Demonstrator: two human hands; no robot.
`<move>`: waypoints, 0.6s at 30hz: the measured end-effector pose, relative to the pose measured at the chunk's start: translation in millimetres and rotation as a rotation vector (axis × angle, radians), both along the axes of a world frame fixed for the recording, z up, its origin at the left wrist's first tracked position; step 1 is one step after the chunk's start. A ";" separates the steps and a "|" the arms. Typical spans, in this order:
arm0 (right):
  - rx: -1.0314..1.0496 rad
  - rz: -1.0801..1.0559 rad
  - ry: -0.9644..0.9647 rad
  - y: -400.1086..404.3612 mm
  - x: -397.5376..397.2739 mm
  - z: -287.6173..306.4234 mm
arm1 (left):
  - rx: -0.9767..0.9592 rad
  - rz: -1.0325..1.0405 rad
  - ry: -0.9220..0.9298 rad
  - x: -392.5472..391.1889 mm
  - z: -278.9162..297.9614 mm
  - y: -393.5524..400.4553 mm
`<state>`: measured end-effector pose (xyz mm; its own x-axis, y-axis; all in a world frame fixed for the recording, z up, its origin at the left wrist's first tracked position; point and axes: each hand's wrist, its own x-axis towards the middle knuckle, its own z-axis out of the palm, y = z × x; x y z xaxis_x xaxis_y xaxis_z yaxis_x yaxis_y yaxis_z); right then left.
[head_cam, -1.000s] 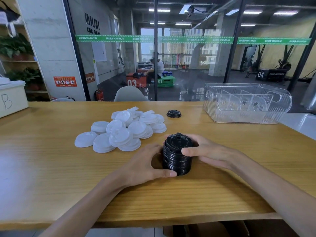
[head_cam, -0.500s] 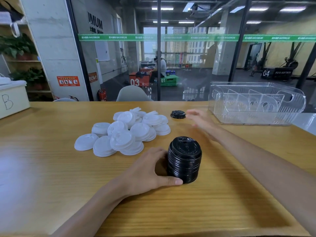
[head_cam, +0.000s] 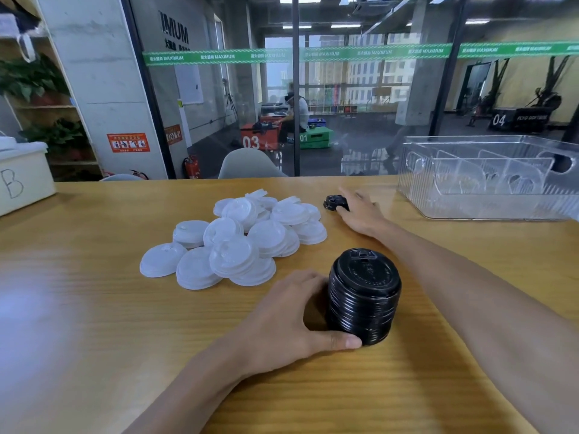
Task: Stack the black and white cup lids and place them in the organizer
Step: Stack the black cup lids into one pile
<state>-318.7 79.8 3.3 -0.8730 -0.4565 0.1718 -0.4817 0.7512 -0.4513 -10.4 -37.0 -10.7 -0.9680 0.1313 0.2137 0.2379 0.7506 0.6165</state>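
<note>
A tall stack of black lids (head_cam: 365, 296) stands upright on the wooden table near its front. My left hand (head_cam: 291, 321) curls around the stack's left side, thumb at its base. A single black lid (head_cam: 333, 202) lies further back. My right hand (head_cam: 360, 213) is stretched out to it, fingers touching its right side; whether they grip it is unclear. A loose pile of white lids (head_cam: 244, 239) lies to the left of centre. The clear plastic organizer (head_cam: 488, 202) with dividers stands at the back right.
A white box marked B (head_cam: 22, 177) sits at the table's far left edge. A glass wall runs along the table's back edge, with a grey chair (head_cam: 247, 164) behind it.
My right hand left the black stack and reached back to the single black lid. My left hand stayed on the stack.
</note>
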 end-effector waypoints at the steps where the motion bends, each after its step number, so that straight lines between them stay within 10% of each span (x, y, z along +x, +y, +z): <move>1: -0.012 -0.013 0.039 -0.5 -1.0 -0.5 | -0.002 0.000 0.000 0.2 0.2 0.1; 18: -0.147 -0.074 -0.028 7.1 -4.5 -2.3 | -0.015 0.008 -0.005 1.6 0.5 1.0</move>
<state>-323.2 86.9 1.0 -0.9088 -0.3621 0.2072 -0.4129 0.7091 -0.5716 -8.8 -35.9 -10.2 -0.9701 0.1268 0.2067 0.2288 0.7614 0.6065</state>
